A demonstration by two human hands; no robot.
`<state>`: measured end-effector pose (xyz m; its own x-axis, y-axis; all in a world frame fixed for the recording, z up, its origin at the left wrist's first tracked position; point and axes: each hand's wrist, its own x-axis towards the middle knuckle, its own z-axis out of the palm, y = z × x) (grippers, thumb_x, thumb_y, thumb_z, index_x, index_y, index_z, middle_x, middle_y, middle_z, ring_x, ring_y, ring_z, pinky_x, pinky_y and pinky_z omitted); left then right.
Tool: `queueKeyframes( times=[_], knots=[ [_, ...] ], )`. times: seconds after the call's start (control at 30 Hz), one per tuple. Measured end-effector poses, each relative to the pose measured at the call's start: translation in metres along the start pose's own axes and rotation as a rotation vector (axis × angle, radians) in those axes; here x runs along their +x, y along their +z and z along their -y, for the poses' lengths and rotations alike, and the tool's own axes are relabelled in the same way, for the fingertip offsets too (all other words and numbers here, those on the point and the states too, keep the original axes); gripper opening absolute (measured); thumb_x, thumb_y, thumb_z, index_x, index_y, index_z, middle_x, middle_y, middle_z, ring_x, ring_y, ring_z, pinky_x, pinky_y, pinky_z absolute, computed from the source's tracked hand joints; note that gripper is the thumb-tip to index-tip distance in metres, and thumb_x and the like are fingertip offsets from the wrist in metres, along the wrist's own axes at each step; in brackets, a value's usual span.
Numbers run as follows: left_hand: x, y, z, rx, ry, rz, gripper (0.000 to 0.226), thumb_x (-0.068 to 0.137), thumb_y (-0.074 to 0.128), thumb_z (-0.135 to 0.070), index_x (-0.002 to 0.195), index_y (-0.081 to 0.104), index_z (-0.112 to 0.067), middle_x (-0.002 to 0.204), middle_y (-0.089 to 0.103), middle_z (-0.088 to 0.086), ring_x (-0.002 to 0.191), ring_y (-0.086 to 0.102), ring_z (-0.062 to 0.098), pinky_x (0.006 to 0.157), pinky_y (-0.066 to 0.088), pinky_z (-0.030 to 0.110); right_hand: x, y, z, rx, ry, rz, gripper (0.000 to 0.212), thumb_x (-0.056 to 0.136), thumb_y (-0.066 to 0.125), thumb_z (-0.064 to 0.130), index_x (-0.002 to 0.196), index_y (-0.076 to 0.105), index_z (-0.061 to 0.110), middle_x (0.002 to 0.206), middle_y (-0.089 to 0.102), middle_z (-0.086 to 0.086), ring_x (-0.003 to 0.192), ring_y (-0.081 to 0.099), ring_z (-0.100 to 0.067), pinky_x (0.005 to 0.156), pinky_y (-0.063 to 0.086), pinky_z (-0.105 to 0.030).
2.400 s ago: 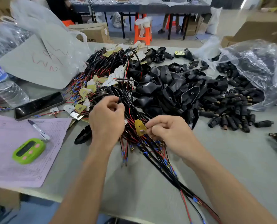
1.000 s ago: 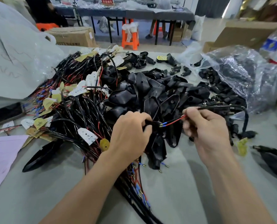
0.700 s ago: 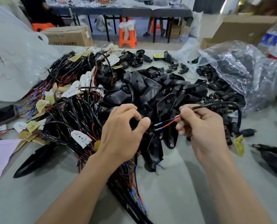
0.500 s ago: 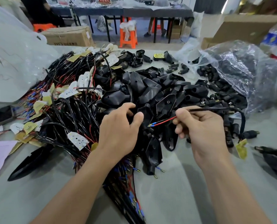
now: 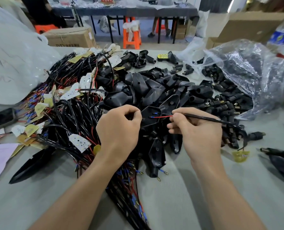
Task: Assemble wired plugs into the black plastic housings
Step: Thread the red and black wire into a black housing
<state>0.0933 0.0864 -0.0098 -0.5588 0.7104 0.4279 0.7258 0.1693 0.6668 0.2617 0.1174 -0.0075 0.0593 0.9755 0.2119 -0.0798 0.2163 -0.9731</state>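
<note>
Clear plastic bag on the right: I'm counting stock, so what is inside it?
Small black plugs show inside the bag, some spilling out; deeper ones are hidden by crinkled plastic.

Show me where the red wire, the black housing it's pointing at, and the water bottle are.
red wire (image 5: pixel 162 116): head view, middle of its red stretch.
black housing (image 5: pixel 148 112): head view, its open face.
water bottle (image 5: pixel 281 37): head view, its blue label.
</note>
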Motion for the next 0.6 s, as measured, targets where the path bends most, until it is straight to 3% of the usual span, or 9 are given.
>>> queueKeyframes(
  times=[0.13, 0.2, 0.3, 0.4, 0.5, 0.6],
  knots=[
    [-0.006, -0.002, -0.006, -0.075, 0.008, -0.078, 0.007, 0.093, 0.072, -0.034, 0.092, 0.078, -0.036, 0.082, 0.077, -0.017, 0.085, 0.073, 0.013, 0.084, 0.054, 0.037, -0.007, 0.008, -0.002, -0.114, -0.067, -0.075, 0.018, 0.090, 0.071, 0.011, 0.083, 0.080, 0.024, 0.070, 0.075, 0.004, 0.067, 0.075, -0.014, 0.065, 0.061, -0.027],
    [-0.008, -0.004, -0.008, -0.168, 0.068, -0.098, 0.017, 0.091, 0.074, -0.030, 0.107, 0.078, -0.035, 0.082, 0.074, -0.023, 0.088, 0.072, 0.012, 0.090, 0.054, 0.037, -0.012, 0.016, -0.002, -0.132, -0.083, -0.099, 0.018, 0.092, 0.069, 0.013, 0.088, 0.080, 0.027, 0.074, 0.076, 0.008, 0.071, 0.075, -0.010, 0.070, 0.062, -0.028],
    [-0.013, -0.007, -0.009, -0.206, 0.162, -0.064, 0.046, 0.087, 0.074, -0.034, 0.132, 0.066, -0.039, 0.081, 0.069, -0.032, 0.072, 0.065, 0.001, 0.082, 0.053, 0.024, -0.018, 0.023, -0.003, -0.142, -0.064, -0.066, 0.019, 0.093, 0.066, 0.023, 0.092, 0.080, 0.035, 0.082, 0.077, 0.015, 0.082, 0.075, -0.005, 0.081, 0.060, -0.029],
    [-0.015, -0.006, -0.006, -0.293, 0.205, 0.035, 0.067, 0.086, 0.077, -0.023, 0.146, 0.051, -0.041, 0.090, 0.071, -0.035, 0.076, 0.069, -0.010, 0.080, 0.045, 0.002, -0.020, 0.027, -0.004, -0.154, 0.000, 0.014, 0.020, 0.091, 0.061, 0.036, 0.095, 0.077, 0.046, 0.090, 0.077, 0.020, 0.097, 0.074, -0.007, 0.093, 0.056, -0.037],
    [-0.014, -0.004, -0.003, -0.344, 0.189, 0.182, 0.085, 0.085, 0.076, -0.018, 0.154, 0.034, -0.043, 0.092, 0.071, -0.030, 0.077, 0.072, -0.004, 0.076, 0.051, 0.007, -0.017, 0.032, -0.005, -0.128, 0.029, 0.110, 0.022, 0.092, 0.063, 0.027, 0.093, 0.078, 0.043, 0.087, 0.078, 0.016, 0.095, 0.075, -0.010, 0.095, 0.056, -0.044],
    [-0.009, -0.005, 0.000, -0.199, 0.148, 0.195, 0.083, 0.079, 0.073, -0.032, 0.152, 0.036, -0.045, 0.093, 0.067, -0.025, 0.079, 0.064, 0.002, 0.079, 0.047, 0.012, -0.016, 0.032, -0.008, -0.181, 0.004, 0.096, 0.022, 0.091, 0.062, 0.027, 0.090, 0.077, 0.042, 0.084, 0.077, 0.016, 0.089, 0.075, -0.007, 0.089, 0.058, -0.041]
  ],
)
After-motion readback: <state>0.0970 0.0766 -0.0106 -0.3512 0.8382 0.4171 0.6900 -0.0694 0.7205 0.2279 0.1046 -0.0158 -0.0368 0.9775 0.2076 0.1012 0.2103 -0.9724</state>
